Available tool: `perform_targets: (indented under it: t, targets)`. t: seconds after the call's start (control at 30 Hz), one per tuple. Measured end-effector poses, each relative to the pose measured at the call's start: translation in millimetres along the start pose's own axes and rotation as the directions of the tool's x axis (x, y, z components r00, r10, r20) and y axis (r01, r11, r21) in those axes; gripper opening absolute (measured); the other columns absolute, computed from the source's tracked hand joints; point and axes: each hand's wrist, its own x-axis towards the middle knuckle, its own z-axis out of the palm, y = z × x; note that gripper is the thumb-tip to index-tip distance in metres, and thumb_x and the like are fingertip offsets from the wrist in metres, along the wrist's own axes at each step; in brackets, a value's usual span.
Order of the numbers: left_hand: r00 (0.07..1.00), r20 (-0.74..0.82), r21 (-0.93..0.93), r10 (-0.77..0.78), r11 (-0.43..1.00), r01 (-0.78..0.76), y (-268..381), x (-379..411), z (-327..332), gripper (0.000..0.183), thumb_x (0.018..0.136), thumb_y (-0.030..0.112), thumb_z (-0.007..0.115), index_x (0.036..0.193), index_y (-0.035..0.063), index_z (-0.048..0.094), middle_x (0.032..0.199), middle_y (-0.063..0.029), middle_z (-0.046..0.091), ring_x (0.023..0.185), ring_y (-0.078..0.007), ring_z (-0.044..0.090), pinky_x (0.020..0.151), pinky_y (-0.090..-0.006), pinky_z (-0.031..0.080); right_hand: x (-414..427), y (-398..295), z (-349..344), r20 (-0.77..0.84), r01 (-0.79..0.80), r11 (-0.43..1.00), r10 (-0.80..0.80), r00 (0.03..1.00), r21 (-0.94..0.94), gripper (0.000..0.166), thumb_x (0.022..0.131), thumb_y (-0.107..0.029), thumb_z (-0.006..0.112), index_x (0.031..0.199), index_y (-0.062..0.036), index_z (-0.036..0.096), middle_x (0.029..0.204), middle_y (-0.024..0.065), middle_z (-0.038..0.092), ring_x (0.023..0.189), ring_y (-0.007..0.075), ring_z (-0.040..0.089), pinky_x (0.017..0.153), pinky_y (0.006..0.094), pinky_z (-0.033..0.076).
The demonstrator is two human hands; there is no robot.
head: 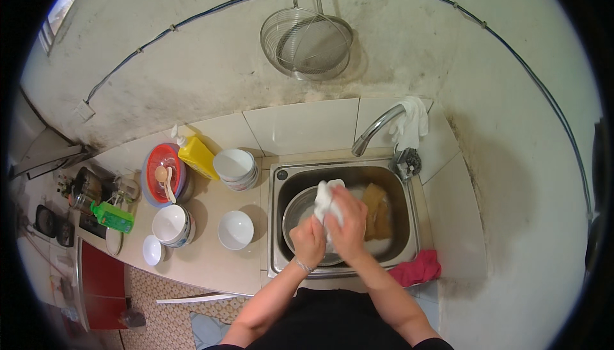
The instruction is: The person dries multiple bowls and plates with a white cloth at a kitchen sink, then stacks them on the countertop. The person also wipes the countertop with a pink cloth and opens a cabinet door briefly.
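Over the stainless steel sink (415, 235), my left hand (308, 240) and my right hand (346, 220) are close together, both gripping a bunched white cloth (325, 199). The cloth is slightly blurred. Beneath them a round metal basin (293, 206) sits in the sink, partly hidden by my hands. To its right a yellow-brown cloth (376, 211) lies in the sink. The curved chrome faucet (379, 129) reaches over the sink's back rim, with another white cloth (415, 122) draped on it.
Left of the sink stand a single white bowl (235, 230), stacked bowls (234, 165), more bowls (171, 225), a yellow pump bottle (197, 155), a red basin (156, 167) and a green bottle (114, 217). A steel wool scrubber (410, 160) and a red cloth (417, 268) are at the right. Strainers (307, 45) hang above.
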Motion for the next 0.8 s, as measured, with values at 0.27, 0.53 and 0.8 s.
perform_targets:
  t: [0.27, 0.53, 0.8]
  targets:
    - [0.997, -0.015, 0.182, 0.08, 0.98, -0.076, 14.8, 10.7, -3.1, 0.027, 0.081, 0.012, 0.045, 0.055, 0.0041, 0.044, 0.051, -0.0149, 0.043, 0.045, -0.0308, 0.046, 0.042, -0.0359, 0.034, 5.7, 8.5, 4.7, 0.057, -0.403, 0.727, 0.45, 0.891, 0.556, 0.03, 0.078, -0.016, 0.051, 0.104, -0.0011, 0.05, 0.107, 0.0123, 0.051, 0.108, 0.0243, 0.044, 0.083, 0.0302, 0.036]
    - [0.948, 0.107, 0.126, 0.3, 0.942, -0.312, 28.6, 14.1, -21.6, 0.027, 0.079, 0.004, 0.043, 0.052, 0.001, 0.039, 0.046, -0.0129, 0.037, 0.039, -0.0288, 0.04, 0.039, -0.0341, 0.03, 34.3, 4.7, -4.8, 0.224, -0.518, 0.548, 0.515, 0.828, 0.657, 0.025, 0.081, -0.024, 0.051, 0.092, -0.0018, 0.052, 0.075, 0.0051, 0.058, 0.062, 0.017, 0.054, 0.055, 0.028, 0.043]
    - [0.87, -0.223, -0.096, 0.44, 0.878, -0.469, 9.2, 11.8, -4.2, 0.034, 0.082, 0.017, 0.034, 0.056, -0.0021, 0.045, 0.054, -0.0172, 0.049, 0.041, -0.028, 0.043, 0.039, -0.0336, 0.032, -32.2, 8.7, 24.3, 0.573, -0.416, -0.409, 0.425, 0.701, 0.812, 0.05, 0.077, -0.031, 0.056, 0.117, -0.0081, 0.039, 0.106, 0.0079, 0.051, 0.096, 0.0194, 0.051, 0.083, 0.0323, 0.043]
